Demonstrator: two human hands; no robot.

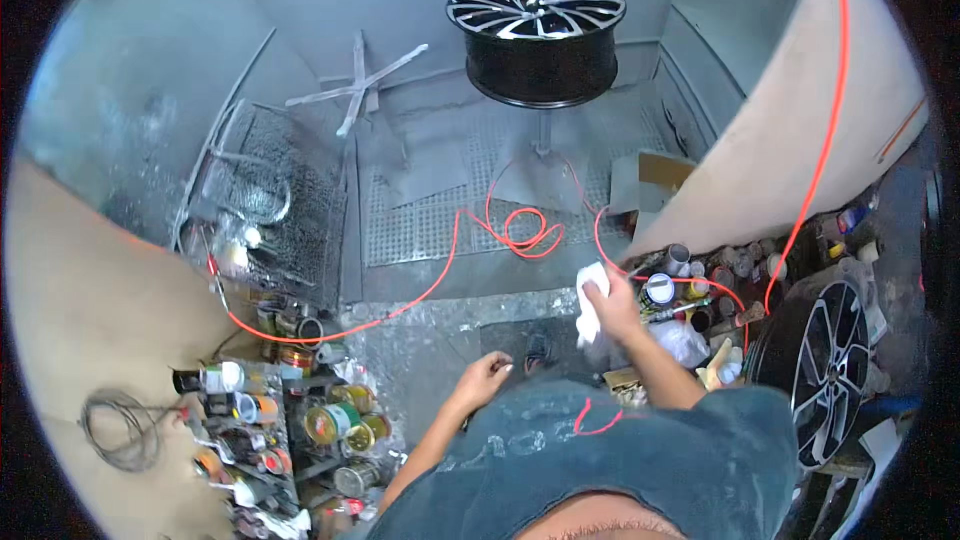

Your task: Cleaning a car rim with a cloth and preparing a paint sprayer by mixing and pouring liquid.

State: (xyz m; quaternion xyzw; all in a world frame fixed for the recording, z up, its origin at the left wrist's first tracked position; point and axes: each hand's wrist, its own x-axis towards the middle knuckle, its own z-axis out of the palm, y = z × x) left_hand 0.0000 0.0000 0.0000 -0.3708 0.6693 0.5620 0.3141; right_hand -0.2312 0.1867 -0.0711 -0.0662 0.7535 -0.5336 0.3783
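Note:
My right hand (619, 307) is closed around a crumpled white cloth (590, 312), held out in front of my body beside the crowded right-hand shelf. Lower and to the left hangs my left hand (483, 380), its fingers loosely bent, a small gap by the thumb and nothing visible in it. A black wheel rim (541, 65) with bright silver spokes lies face up on a stand (543, 130) at the far side, beyond the reach of both hands.
An orange hose (440, 280) loops over the floor between paint cans (330, 422) on the left and cans (660, 289) on the right. A second rim (830, 380) leans at the right. Behind stand a taped cross-shaped stand (357, 88) and a cardboard box (663, 175).

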